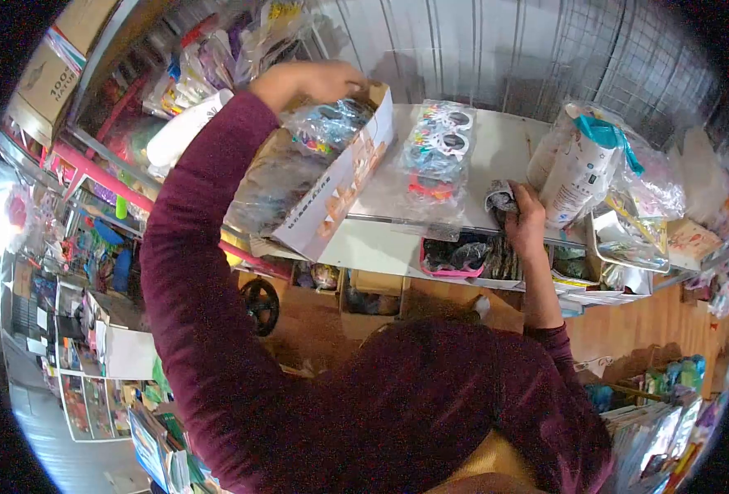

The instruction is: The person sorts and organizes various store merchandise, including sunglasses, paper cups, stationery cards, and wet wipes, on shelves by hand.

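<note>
My left hand [327,81] is over the far end of a cardboard box [331,193], fingers loosely stretched, slightly blurred, with nothing visible in them. Inside the box lie clear plastic-wrapped packets [331,123], some bluish. My right hand [527,216] rests at the front edge of the white shelf [500,152], its fingers closed on a crumpled grey cloth [500,196]. Between the hands lies a clear-bagged stack of children's sunglasses [440,152], with white frames on top and pink ones nearer me.
Right of my right hand stands a white printed bag with a teal strap [582,173]. A pink basket [452,257] with dark packets sits below the shelf edge. Bagged goods [216,62] fill the left rack. Metal grid panels [652,66] stand behind.
</note>
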Demonstrator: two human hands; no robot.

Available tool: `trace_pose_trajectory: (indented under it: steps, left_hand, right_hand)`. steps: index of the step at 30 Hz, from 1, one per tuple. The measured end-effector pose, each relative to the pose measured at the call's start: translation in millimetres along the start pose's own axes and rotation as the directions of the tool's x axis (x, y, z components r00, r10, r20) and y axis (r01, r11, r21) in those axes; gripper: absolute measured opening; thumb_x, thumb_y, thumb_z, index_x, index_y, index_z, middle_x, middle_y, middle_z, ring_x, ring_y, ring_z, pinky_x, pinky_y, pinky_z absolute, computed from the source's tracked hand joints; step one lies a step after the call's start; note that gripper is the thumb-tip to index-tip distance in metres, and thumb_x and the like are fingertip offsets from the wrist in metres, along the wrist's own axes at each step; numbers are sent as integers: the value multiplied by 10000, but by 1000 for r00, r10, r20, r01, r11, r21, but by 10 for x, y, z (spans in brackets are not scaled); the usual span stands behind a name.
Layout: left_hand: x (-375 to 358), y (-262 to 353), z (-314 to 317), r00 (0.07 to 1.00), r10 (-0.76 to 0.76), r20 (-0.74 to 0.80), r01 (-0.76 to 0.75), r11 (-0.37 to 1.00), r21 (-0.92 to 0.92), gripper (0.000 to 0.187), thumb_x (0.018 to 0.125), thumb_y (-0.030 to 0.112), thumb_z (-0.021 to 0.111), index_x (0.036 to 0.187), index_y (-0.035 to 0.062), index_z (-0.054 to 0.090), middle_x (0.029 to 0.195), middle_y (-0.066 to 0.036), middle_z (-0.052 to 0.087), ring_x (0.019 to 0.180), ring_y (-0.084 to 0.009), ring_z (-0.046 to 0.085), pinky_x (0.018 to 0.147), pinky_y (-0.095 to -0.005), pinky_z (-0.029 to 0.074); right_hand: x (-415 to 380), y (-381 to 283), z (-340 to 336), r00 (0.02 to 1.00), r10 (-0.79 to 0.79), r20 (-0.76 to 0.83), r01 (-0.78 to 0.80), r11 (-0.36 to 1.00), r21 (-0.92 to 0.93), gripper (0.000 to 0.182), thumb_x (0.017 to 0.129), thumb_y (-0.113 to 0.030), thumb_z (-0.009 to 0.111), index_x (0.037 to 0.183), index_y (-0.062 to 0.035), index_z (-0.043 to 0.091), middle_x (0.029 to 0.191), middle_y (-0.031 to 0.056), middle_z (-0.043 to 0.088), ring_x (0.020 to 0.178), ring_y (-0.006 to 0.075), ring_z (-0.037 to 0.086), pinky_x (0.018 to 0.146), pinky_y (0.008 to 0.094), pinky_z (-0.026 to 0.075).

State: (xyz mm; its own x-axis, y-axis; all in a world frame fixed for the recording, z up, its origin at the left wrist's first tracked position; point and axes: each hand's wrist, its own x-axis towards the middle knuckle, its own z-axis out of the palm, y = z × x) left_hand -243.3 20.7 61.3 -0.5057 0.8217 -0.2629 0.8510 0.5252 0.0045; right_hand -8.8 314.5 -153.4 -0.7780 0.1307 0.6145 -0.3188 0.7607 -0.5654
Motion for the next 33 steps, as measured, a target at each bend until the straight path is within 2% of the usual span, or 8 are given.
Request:
trace_pose_trajectory:
  steps: [10,12,14,17,20,25,29,33]
  left_hand:
    - [589,-468,658,941,47,334,-191,891,413,288,860,146,406,989,-12,610,1044,-183,610,918,-328,582,779,-388,458]
    - [384,-116,459,915,-323,243,286,942,178,443,860,277,343,1146,16,559,1199,-140,559,1044,-282,548,853,-382,436]
    - [683,-674,722,917,-109,384,49,986,162,446,841,312,376,1121,23,569,1124,-119,599,948,-225,570,808,-361,440]
    - [867,-1152,1021,940,-309,143,318,947,-42,407,767,369,484,971,50,634,908,-121,639,789,-186,580,742,-341,436]
    - [820,-996,884,877,-367,309,418,901,-118,390,749,369,517,940,55,645,871,-125,635,751,-197,570,720,-353,429]
    - [608,-626,702,890,-81,449,30,992,121,356,726,247,517,930,-33,600,905,-174,630,812,-299,607,659,-392,450]
    - [399,-372,675,948,-262,182,235,959,161,424,690,227,519,1015,-33,593,921,-199,624,772,-315,606,639,-407,455]
    - [451,-324,503,937,-144,319,103,984,144,409,758,232,524,1070,-28,570,895,-201,625,799,-327,602,665,-407,454]
  right_hand:
    - [-10,-42,-53,999,42,12,-42,999,-1,522,571,55,576,1086,-20,537,974,199,571,924,403,538,806,436,444]
    - [-9,-8,-23,1000,-16,-23,15,1000,-28,508,576,30,587,1080,-21,544,958,199,574,908,402,543,793,434,449]
    - [11,-60,-57,1000,-10,4,10,1000,-13,500,582,24,581,1079,-22,549,964,203,574,909,403,544,792,433,451]
    - [-2,-45,-43,1000,3,13,-3,1000,-10,488,590,18,569,1076,-24,554,975,210,574,913,403,547,795,431,454]
    - [-30,-30,-30,1000,30,1,-30,998,-52,486,591,20,561,1075,-23,555,983,212,576,918,401,549,801,429,456]
    - [-22,-78,-49,1000,25,-15,-25,999,-43,468,595,26,471,1054,9,557,924,221,574,887,397,562,804,406,442]
    - [4,-91,-48,1000,7,-18,-7,1000,-5,441,604,20,458,1034,11,559,904,225,581,884,406,563,794,424,446]
    - [-7,-13,-21,1000,8,-15,-8,1000,-4,445,600,23,462,1034,13,558,907,225,584,882,408,562,793,426,446]
